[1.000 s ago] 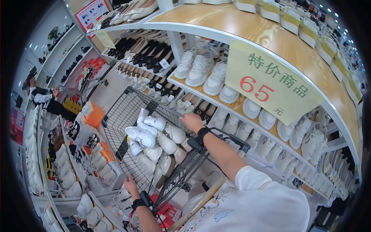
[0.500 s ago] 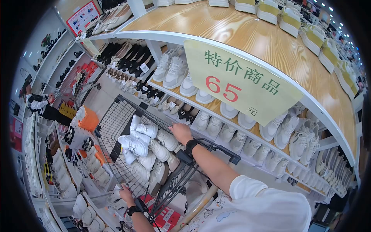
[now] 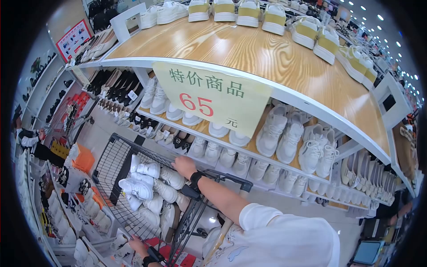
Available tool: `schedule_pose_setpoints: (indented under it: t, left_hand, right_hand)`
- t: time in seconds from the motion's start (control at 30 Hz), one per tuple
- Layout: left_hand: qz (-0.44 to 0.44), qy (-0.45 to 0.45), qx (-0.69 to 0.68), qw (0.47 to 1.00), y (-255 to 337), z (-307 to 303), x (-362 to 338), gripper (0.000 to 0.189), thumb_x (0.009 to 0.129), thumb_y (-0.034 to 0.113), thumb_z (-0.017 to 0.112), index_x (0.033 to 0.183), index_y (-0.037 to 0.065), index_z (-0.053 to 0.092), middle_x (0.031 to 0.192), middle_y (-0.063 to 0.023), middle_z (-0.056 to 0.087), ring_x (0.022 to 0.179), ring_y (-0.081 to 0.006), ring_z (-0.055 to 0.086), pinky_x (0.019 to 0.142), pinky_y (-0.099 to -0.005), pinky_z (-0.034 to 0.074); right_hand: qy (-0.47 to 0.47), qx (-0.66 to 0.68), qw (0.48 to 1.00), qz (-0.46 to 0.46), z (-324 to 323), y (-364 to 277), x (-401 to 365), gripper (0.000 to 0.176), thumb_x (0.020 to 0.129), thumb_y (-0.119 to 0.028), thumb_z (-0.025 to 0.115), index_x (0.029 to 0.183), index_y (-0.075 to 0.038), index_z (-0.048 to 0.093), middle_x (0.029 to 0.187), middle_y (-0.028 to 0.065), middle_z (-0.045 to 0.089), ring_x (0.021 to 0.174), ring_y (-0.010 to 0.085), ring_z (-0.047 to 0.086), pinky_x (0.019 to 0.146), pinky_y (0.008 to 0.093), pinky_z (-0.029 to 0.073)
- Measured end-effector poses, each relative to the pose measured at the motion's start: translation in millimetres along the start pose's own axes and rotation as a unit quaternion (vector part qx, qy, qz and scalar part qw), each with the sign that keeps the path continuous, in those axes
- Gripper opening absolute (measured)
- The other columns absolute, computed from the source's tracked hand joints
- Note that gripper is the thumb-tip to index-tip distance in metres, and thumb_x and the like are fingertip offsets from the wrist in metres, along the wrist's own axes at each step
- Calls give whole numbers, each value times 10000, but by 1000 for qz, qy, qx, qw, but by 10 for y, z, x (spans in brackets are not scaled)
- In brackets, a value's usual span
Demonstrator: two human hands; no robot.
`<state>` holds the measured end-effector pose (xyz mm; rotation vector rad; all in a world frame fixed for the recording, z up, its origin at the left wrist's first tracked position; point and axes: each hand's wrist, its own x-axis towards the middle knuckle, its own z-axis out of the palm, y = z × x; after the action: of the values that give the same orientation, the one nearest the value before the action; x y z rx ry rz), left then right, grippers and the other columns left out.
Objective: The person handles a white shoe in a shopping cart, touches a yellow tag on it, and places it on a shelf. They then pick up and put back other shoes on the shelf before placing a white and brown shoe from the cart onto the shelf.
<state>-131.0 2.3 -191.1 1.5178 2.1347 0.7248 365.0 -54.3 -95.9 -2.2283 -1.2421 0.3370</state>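
A dark wire shopping cart point(image 3: 104, 169) stands in front of me, holding a pile of white and beige sneakers point(image 3: 141, 189). My right hand point(image 3: 184, 167) is closed over the basket's right rim, a black band on its wrist. At the lower left, my left hand point(image 3: 138, 246) is closed at the opposite rim, its fingers partly hidden. The left wrist also bears a black band. Between my arms run the cart's dark frame bars and handle point(image 3: 231, 178).
A shoe rack point(image 3: 249, 49) with a wood-grain top lies ahead and right, a yellow price sign point(image 3: 211, 100) hanging from its edge. White sneakers point(image 3: 284, 138) fill its lower shelves. Another shoe display point(image 3: 58, 213) borders the left. A person point(image 3: 33, 142) stands at far left.
My view has turned to the right, so rack, sign and cart all appear further left. More of the rack's right end shows. Both hands keep their places on the cart.
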Motion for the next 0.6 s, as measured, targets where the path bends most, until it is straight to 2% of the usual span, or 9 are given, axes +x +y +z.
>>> schedule_pose_setpoints:
  t: [0.2,0.3,0.33,0.37,0.43,0.47,0.5,0.57,0.6]
  left_hand:
    - [4,17,4,1000,374,-271,-749,380,917,275,507,754,-62,575,597,-148,589,428,-242,557,408,-348,445]
    - [-3,-20,-18,1000,101,-245,-820,361,919,268,500,788,-60,574,615,-145,595,432,-236,562,401,-344,441]
    - [60,2,48,997,3,-253,-877,338,918,252,496,816,-60,573,634,-150,604,469,-259,580,432,-367,451]
    - [57,4,49,997,-83,-241,-914,338,918,252,496,816,-60,573,634,-150,604,469,-259,580,432,-367,451]
    - [35,2,11,999,-286,-187,-999,328,918,239,490,834,-65,579,654,-167,618,527,-294,596,514,-400,466]
    - [6,-22,-7,1000,433,-507,-1539,335,915,247,495,857,-71,587,697,-189,635,592,-325,611,598,-425,470]
    - [0,-24,-7,1000,203,-433,-1534,335,915,247,495,857,-71,587,697,-189,635,592,-325,611,598,-425,470]
    - [37,7,-17,999,-294,-255,-1402,322,923,251,503,775,-27,570,550,-81,553,446,-174,543,401,-317,429]
    - [41,22,10,999,-386,-240,-1448,301,915,242,523,810,-33,588,593,-87,587,464,-180,556,396,-325,433]
  right_hand:
    - [-20,10,1000,-18,-153,141,-316,365,841,-351,567,766,-6,661,758,188,643,736,340,636,669,430,505]
    - [-11,5,999,-39,-246,229,-490,364,845,-350,564,778,-6,662,758,186,644,736,343,635,672,431,506]
    - [-13,-1,999,-38,-269,256,-548,361,847,-348,562,782,-8,661,756,185,645,736,343,635,672,432,506]
    - [-16,-8,999,-37,-287,285,-611,357,850,-346,560,786,-9,661,755,183,645,736,344,635,672,433,506]
    - [-23,-15,999,-43,-324,353,-709,361,856,-349,556,779,-10,656,755,185,644,747,341,636,673,431,507]
    - [-22,-30,998,-46,-339,388,-761,338,840,-340,577,778,-20,665,760,173,650,748,330,642,665,422,513]
    - [-21,-45,998,-48,-367,437,-818,316,824,-332,598,776,-30,675,765,161,656,748,319,648,657,413,519]
    - [-14,-46,998,-51,-456,504,-975,316,826,-331,593,764,-31,672,750,160,654,741,320,648,652,414,520]
    - [-11,-41,997,-63,-505,524,-1050,315,829,-328,588,759,-32,671,753,160,653,742,321,646,649,415,519]
